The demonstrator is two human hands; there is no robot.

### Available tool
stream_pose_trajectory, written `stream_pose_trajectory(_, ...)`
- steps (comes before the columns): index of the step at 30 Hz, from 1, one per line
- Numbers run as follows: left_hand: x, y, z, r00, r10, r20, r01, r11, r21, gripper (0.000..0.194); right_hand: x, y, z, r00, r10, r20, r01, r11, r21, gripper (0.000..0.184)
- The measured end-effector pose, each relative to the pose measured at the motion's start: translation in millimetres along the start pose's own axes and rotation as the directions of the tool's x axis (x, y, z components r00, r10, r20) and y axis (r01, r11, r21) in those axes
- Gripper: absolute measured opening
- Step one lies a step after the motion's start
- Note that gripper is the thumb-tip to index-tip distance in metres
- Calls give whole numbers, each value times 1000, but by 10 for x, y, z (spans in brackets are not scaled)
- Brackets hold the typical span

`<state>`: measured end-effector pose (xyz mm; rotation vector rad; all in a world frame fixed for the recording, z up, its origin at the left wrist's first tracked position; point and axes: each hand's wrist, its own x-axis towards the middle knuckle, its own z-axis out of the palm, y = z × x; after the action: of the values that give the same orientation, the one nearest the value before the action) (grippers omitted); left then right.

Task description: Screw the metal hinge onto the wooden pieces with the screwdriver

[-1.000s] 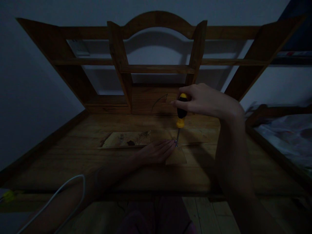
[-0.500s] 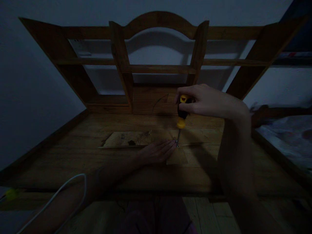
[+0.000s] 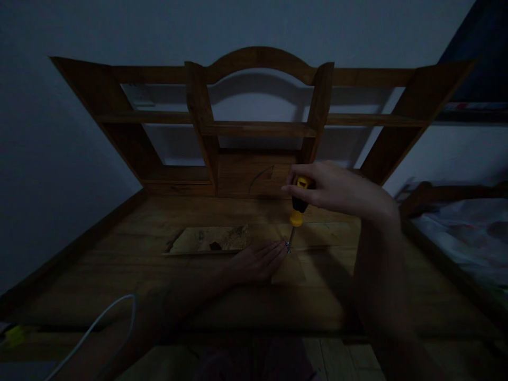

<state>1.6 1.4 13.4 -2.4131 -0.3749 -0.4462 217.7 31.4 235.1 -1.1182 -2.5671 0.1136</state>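
Observation:
My right hand (image 3: 329,188) is closed around the yellow and black handle of a screwdriver (image 3: 298,211), held from above and tilted slightly. Its metal shaft runs down to a small shiny metal piece (image 3: 288,251) on the wooden desktop (image 3: 130,264); whether this is one screw or more I cannot make out. My left hand (image 3: 256,261) lies flat on the wood, fingers stretched out to the right, with the fingertips right beside the screwdriver's tip. Under and beside those fingers is a small, lighter wooden piece (image 3: 289,269).
A pale, rough-broken wood patch (image 3: 206,239) lies left of my left hand. A wooden shelf unit (image 3: 254,128) with an arched top stands along the back against the wall. A white cable (image 3: 107,307) loops over my left forearm. Plastic-looking bags (image 3: 468,233) lie at the right.
The camera view has tilted, so everything sits lower in the picture. The fingers of my right hand have shifted slightly on the screwdriver handle. My left hand stays in place on the wood.

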Motion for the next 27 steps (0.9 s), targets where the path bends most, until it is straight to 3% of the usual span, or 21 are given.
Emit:
stream_pose_trajectory(3, -7, 11, 14, 1000, -6, 9, 6, 1000, -6, 41, 8, -8, 42, 994, 73, -83, -76, 996, -41, 31)
stream_pose_trajectory(6, -32, 28, 54, 1000, -12, 7, 12, 1000, -2, 42, 2, 2, 15, 999, 40, 27, -42, 997, 67, 14)
stream_pose_trajectory(9, -55, 40, 80, 1000, -20, 21, 20, 1000, 14, 44, -25, 15, -29, 993, -38, 109, 20, 986, 163, 15)
stream_pose_trajectory(12, -60, 47, 80, 1000, -26, 14, 25, 999, 20, 44, -34, 33, 3, 999, 3, 51, -9, 991, 132, 14)
stream_pose_trajectory(16, -44, 54, 89, 999, -51, 7, 51, 999, 1, 45, 13, 119, 94, 989, 135, -61, -136, 991, 0, 35)
stream_pose_trajectory(20, -35, 59, 119, 998, -38, -41, 40, 998, 39, 42, 18, 241, 42, 996, 36, 80, -50, 982, 181, 17)
stream_pose_trajectory(23, -39, 62, 126, 998, -33, -49, 37, 996, 86, 41, -17, 283, -10, 990, -36, 135, -6, 953, 302, 16)
stream_pose_trajectory(27, -37, 64, 128, 999, -32, -39, 37, 992, 124, 44, -11, 304, 59, 981, 191, 24, -192, 972, 137, 40)
